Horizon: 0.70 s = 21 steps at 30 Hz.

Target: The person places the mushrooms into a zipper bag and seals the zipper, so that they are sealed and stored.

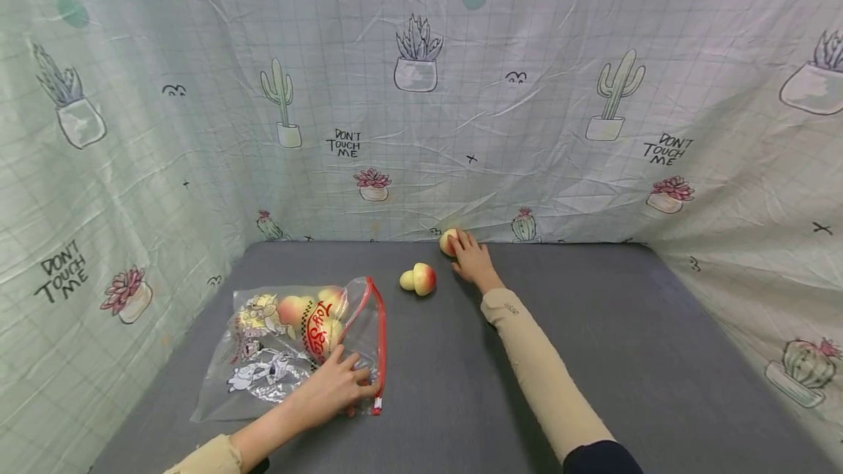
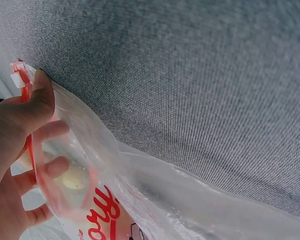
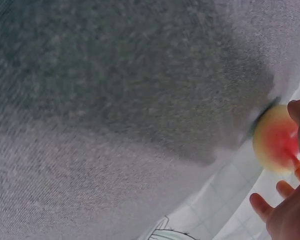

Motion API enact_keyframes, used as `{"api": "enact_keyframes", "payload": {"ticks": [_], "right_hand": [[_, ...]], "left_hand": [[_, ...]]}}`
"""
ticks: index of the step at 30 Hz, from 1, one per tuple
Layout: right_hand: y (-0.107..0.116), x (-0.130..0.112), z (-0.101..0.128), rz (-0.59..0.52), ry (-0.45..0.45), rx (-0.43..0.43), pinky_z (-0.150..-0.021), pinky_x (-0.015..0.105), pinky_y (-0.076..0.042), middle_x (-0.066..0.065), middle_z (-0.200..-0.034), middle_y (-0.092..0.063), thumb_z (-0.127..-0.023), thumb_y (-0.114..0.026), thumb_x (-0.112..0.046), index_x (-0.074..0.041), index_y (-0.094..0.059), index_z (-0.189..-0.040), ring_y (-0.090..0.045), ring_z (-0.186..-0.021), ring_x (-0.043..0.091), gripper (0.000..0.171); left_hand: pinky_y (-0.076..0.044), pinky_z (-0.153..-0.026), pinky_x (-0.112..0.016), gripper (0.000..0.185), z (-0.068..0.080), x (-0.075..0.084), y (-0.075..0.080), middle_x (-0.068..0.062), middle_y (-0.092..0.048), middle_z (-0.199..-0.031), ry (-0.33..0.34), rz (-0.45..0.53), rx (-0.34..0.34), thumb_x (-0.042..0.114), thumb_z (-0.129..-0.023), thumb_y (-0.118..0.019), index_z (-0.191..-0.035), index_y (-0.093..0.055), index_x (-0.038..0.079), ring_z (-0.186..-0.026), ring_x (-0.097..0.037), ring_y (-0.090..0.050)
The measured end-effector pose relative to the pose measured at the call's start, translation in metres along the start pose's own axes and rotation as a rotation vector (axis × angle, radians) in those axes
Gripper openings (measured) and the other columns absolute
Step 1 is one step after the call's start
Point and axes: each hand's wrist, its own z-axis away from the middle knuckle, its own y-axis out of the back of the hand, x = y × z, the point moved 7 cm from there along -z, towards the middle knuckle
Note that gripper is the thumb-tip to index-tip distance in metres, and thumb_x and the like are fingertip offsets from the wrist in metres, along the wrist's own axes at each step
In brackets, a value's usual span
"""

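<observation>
A yellow peach (image 1: 446, 241) blushed red lies at the desk's (image 1: 448, 386) back edge, touched by the right hand (image 1: 471, 262), fingers apart. Nearer, 2 peaches (image 1: 424, 279) touch; the left hand (image 1: 334, 385) grips a clear bag's (image 1: 276, 373) red-zipped mouth.
</observation>
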Motion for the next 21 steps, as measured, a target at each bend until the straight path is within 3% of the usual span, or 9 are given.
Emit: {"api": "enact_keyframes", "payload": {"ticks": [8, 13, 21], "right_hand": [[0.007, -0.001, 0.000, 0.074, 0.040, 0.106, -0.087, 0.049, -0.040, 0.013, -0.135, -0.033, -0.082, -0.062, -0.026, -0.011, -0.030, -0.138, -0.036, -0.119, 0.034, 0.066], [0.011, -0.004, 0.002, 0.058, 0.082, 0.192, -0.083, 0.048, -0.042, 0.016, -0.124, -0.037, -0.080, -0.064, -0.023, -0.008, -0.041, -0.128, -0.039, -0.112, 0.035, 0.056], [0.012, -0.007, 0.005, 0.036, 0.114, 0.255, -0.086, 0.051, -0.041, 0.017, -0.135, -0.030, -0.076, -0.068, -0.027, -0.009, -0.043, -0.116, -0.033, -0.122, 0.038, 0.050]], "left_hand": [[-0.034, -0.071, -0.039, 0.052, 0.000, -0.001, 0.001, 0.013, -0.058, -0.081, 0.003, 0.019, -0.003, 0.052, -0.049, -0.062, -0.099, -0.060, 0.037, -0.077, -0.015, -0.048], [-0.033, -0.070, -0.038, 0.051, 0.000, -0.001, 0.002, 0.014, -0.057, -0.080, 0.001, 0.011, 0.005, 0.052, -0.049, -0.061, -0.098, -0.060, 0.037, -0.075, -0.014, -0.047], [-0.032, -0.069, -0.038, 0.048, 0.000, -0.001, 0.002, 0.014, -0.057, -0.079, 0.004, 0.014, 0.004, 0.052, -0.049, -0.060, -0.095, -0.060, 0.037, -0.074, -0.014, -0.045]]}}
